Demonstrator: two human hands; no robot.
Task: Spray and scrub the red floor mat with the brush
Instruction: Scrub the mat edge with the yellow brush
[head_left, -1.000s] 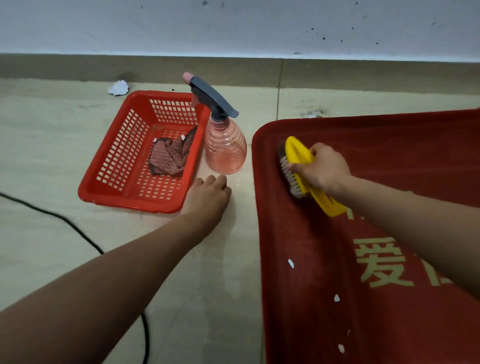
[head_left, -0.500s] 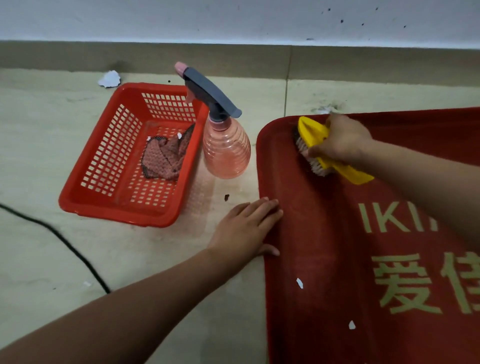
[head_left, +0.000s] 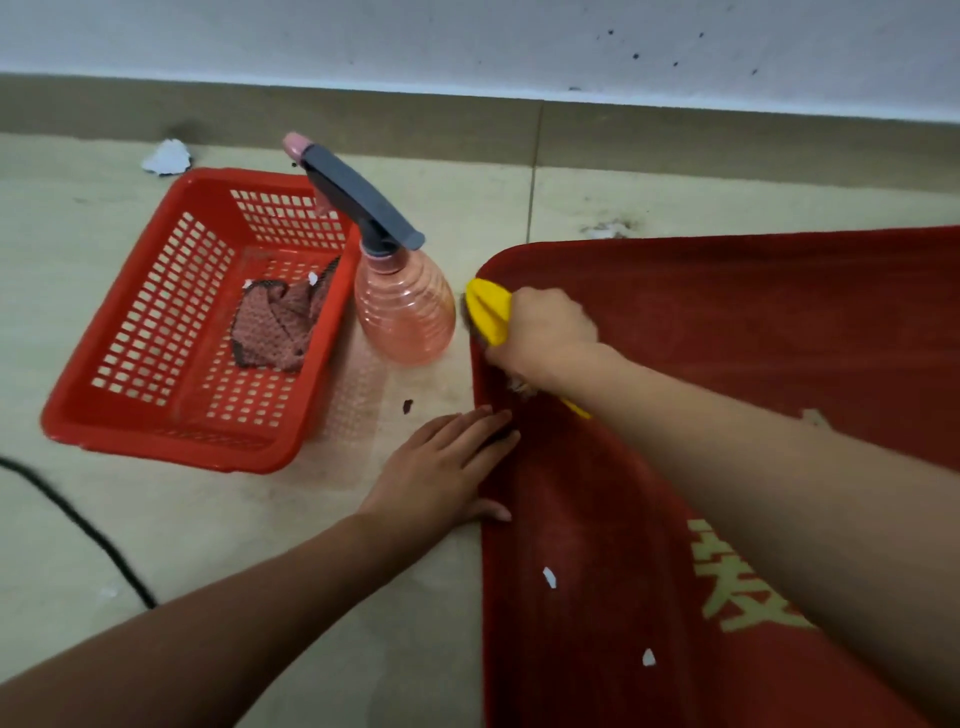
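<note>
Red plastic lattice forms the basket (head_left: 182, 451) on the left, with a crumpled pinkish cloth (head_left: 278, 332) lying in it. Just beside the basket's right wall a translucent pink spray bottle (head_left: 405, 317) stands upright, its grey trigger head pointing up and left. A crumpled white scrap (head_left: 166, 156) lies behind the basket near the skirting. A black cable (head_left: 78, 525) curves across the lower left. The right forearm crosses the mat diagonally, hiding part of the yellow lettering (head_left: 737, 587) and most of the brush handle.

The floor (head_left: 260, 545) is pale beige tile, grubby near the mat's far corner. A brown skirting (head_left: 363, 119) runs under a white wall (head_left: 467, 41) dotted with dark marks. The red floor mat (head_left: 727, 322) fills the right side, its rounded corner near the bottle, with a few white flecks (head_left: 549, 577) on its pile.

The right hand (head_left: 545, 332) has its fingers wrapped round the yellow brush (head_left: 488, 314), which sits at the mat's left edge by that corner. The bristles seem to touch the pile, though blur leaves this unsure. The left hand (head_left: 447, 473) lies flat on the floor, fingers straight and together, fingertips reaching onto the mat's edge.
</note>
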